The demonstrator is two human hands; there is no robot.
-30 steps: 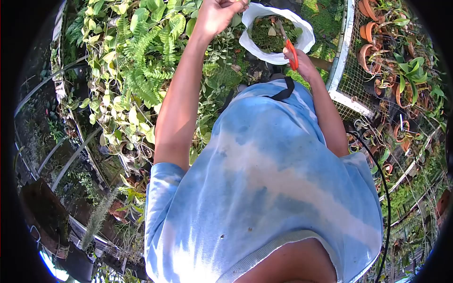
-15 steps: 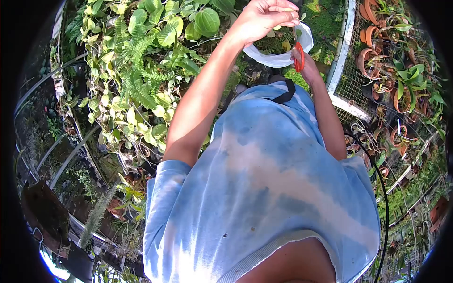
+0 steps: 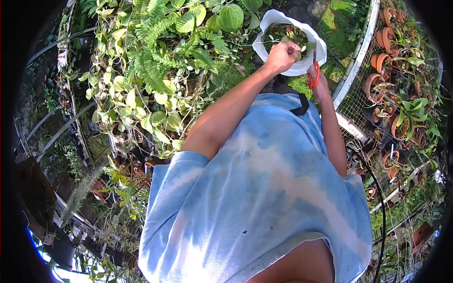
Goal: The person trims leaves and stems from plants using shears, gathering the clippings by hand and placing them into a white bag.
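Observation:
Fingers pinched together, my left hand (image 3: 283, 57) is over the near left rim of a white, wavy-rimmed container (image 3: 322, 47). From those fingers pokes a thin plant stem with small green leaves (image 3: 303, 49). My right hand (image 3: 321, 87) grips a pair of scissors (image 3: 314, 75) by its red handles, close to the container's near right side. The blades point away from me and overlap the container's right wall in this view. Inside the container lie green and brown plant pieces (image 3: 288, 32), partly hidden by my left hand.
Dense trailing foliage and a fern (image 3: 155, 61) grow on the left. To the right, a white-edged wire mesh bench (image 3: 361, 94) carries several terracotta pots (image 3: 386, 37) with plants. Mossy ground (image 3: 337, 28) shows beyond the container. A black cable (image 3: 383, 212) hangs along my right side.
My left hand has come down and nearer, from above the container's far side to over its mouth. The scissors stay in my right hand. The whole view has shifted, showing more of the container.

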